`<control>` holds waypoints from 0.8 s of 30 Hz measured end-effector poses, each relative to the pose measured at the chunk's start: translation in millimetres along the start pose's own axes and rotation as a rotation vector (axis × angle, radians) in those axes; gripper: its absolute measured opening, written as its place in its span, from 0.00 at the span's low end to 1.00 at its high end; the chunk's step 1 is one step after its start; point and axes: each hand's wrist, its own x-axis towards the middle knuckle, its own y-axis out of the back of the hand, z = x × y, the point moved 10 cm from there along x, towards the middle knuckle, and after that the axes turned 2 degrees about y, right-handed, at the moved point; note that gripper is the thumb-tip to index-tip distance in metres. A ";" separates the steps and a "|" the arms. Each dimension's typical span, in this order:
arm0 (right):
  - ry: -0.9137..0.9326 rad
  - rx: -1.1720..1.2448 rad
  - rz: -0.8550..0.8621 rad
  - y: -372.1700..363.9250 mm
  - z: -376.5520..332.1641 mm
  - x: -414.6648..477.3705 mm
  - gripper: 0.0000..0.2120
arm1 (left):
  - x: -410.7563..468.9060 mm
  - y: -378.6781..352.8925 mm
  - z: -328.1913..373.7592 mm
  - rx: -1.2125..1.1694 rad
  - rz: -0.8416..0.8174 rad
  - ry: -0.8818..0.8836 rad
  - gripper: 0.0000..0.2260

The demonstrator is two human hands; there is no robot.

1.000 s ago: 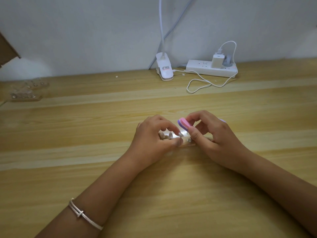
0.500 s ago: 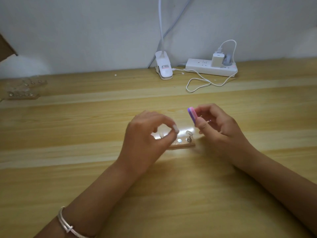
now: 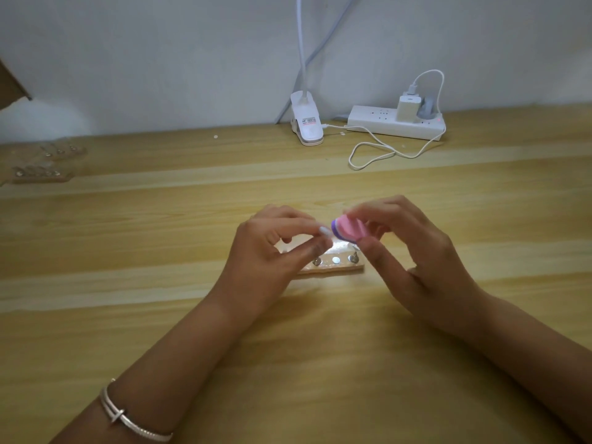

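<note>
A small clear strip with metal studs (image 3: 336,262) lies on the wooden table (image 3: 288,363) between my hands. My left hand (image 3: 272,257) is raised over its left part and pinches a small pale nail tip (image 3: 324,231) between thumb and forefinger. My right hand (image 3: 413,254) grips a pink and purple nail file (image 3: 349,231) and holds its end against the nail tip. The strip's left end is hidden behind my left hand.
A white lamp clip (image 3: 306,123) and a white power strip (image 3: 397,121) with a charger and looping cable (image 3: 378,152) sit at the back by the wall. Two more clear studded strips (image 3: 41,173) lie at the far left.
Both hands rose off the strip. My left hand lifted a nail tip away from it, and my right hand brought the file over to meet the tip.
</note>
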 end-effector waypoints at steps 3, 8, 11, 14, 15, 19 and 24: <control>0.060 -0.060 -0.061 -7.0 -5.0 -2.6 0.13 | -1.0 -3.6 8.7 0.120 -0.020 -0.097 0.05; 0.031 -0.136 -0.047 0.1 3.1 1.7 0.12 | -3.3 -11.8 17.5 0.295 -0.050 -0.200 0.06; 0.111 -0.097 -0.101 -10.4 -10.7 -0.8 0.12 | -5.8 -18.6 17.9 0.348 -0.102 -0.223 0.06; 0.096 -0.136 -0.093 -4.2 -4.4 2.1 0.11 | -5.7 -19.1 17.2 0.343 -0.105 -0.213 0.06; 0.079 -0.152 -0.080 0.1 -0.7 3.7 0.12 | -5.2 -19.1 16.7 0.331 -0.102 -0.203 0.07; 0.154 -0.141 -0.111 -7.9 -11.5 -1.9 0.14 | -5.1 -22.3 12.4 0.297 -0.125 -0.177 0.07; 0.075 -0.164 -0.079 3.8 5.6 3.2 0.12 | -4.1 -21.7 6.9 0.239 -0.130 -0.131 0.07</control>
